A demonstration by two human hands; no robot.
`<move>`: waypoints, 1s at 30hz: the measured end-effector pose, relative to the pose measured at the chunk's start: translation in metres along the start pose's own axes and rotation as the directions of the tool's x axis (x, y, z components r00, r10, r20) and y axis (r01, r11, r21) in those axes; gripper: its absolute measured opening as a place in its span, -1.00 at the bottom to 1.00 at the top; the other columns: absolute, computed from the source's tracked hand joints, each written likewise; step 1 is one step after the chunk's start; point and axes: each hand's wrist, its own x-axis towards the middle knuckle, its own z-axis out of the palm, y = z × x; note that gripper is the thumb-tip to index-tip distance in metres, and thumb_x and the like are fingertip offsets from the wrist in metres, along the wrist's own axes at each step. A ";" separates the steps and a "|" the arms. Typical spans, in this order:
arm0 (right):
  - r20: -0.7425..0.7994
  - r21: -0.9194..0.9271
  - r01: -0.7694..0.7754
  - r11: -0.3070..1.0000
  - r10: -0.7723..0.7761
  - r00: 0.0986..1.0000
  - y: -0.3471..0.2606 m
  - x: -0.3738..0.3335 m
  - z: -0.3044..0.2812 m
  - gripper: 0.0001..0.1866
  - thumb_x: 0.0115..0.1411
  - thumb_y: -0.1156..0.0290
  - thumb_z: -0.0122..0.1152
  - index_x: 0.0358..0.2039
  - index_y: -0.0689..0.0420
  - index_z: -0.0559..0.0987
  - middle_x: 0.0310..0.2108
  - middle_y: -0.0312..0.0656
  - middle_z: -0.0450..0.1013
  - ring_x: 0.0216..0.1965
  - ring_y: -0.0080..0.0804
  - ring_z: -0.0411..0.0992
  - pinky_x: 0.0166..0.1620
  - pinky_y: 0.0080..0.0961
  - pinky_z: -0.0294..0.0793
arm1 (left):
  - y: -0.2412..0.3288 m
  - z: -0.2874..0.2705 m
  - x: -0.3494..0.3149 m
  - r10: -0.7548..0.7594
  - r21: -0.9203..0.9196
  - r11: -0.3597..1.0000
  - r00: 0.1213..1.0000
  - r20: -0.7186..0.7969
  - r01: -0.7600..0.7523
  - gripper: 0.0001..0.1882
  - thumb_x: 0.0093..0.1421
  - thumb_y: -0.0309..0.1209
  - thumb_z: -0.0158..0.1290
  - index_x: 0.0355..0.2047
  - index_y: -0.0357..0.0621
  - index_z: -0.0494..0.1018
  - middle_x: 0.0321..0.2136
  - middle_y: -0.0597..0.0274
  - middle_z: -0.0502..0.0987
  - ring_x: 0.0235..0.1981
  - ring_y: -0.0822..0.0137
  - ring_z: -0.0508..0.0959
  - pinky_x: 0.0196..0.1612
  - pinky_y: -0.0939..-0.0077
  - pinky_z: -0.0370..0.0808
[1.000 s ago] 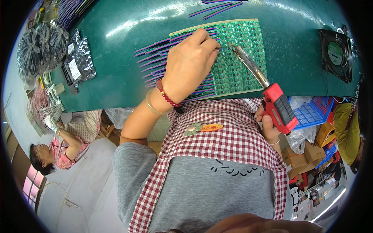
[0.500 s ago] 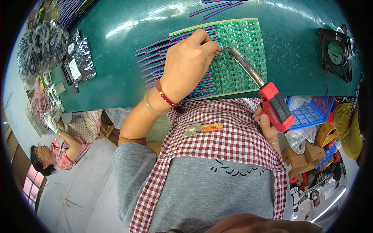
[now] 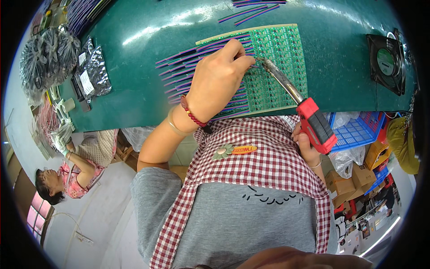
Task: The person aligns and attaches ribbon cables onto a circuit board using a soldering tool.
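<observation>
My left hand point(image 3: 217, 78) is over the left part of a green circuit board panel point(image 3: 284, 67), with thumb and fingertips pinched at the end of a thin multicoloured wire strip. Many such strips point(image 3: 181, 74) lie side by side, running left from the panel. My right hand point(image 3: 309, 150) grips the red and black handle of a soldering iron point(image 3: 316, 126) below the table edge. The iron's metal tip points up and left, close to my left fingertips. Exactly where the tip touches is too small to tell.
On the green table point(image 3: 134, 89), a black fan point(image 3: 386, 62) stands at right. Dark bags point(image 3: 92, 71) lie at left, and loose wire strips point(image 3: 253, 12) at the back. A blue crate point(image 3: 358, 130) stands below right. Another person point(image 3: 76, 172) works at far left.
My left hand has shifted slightly down along the panel's wire row, still pinched. The soldering iron's tip has moved down a little with it, and its handle sits slightly lower and further left.
</observation>
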 end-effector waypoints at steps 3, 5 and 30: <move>-0.039 0.000 0.018 1.000 -0.018 0.999 -0.001 -0.004 0.000 -0.76 0.13 0.27 0.27 -0.37 0.20 0.63 -0.53 -0.23 0.54 -0.52 -0.35 0.50 -0.40 -0.45 0.46 | 0.000 0.000 -0.001 0.010 0.004 1.000 1.000 0.000 -0.010 -0.80 -0.05 -0.62 0.25 -0.36 -0.14 0.61 -0.39 0.25 0.49 -0.46 0.29 0.58 -0.40 0.42 0.54; -0.040 0.046 -0.005 0.999 0.007 0.999 -0.005 -0.003 0.000 -0.76 0.14 0.26 0.27 -0.38 0.21 0.62 -0.54 -0.23 0.53 -0.52 -0.35 0.50 -0.40 -0.45 0.46 | 0.000 0.000 -0.001 0.011 -0.001 1.000 1.000 0.002 -0.011 -0.80 -0.05 -0.62 0.25 -0.36 -0.14 0.61 -0.39 0.25 0.48 -0.46 0.29 0.58 -0.40 0.42 0.54; 0.032 0.017 0.000 1.000 -0.001 0.999 -0.002 -0.004 -0.002 -0.72 0.15 0.23 0.26 -0.38 0.24 0.62 -0.52 -0.18 0.51 -0.52 -0.33 0.48 -0.43 -0.45 0.45 | -0.001 -0.002 0.001 0.000 -0.053 0.999 1.000 0.017 0.001 -0.80 -0.04 -0.61 0.25 -0.36 -0.15 0.61 -0.39 0.23 0.48 -0.45 0.25 0.57 -0.38 0.39 0.53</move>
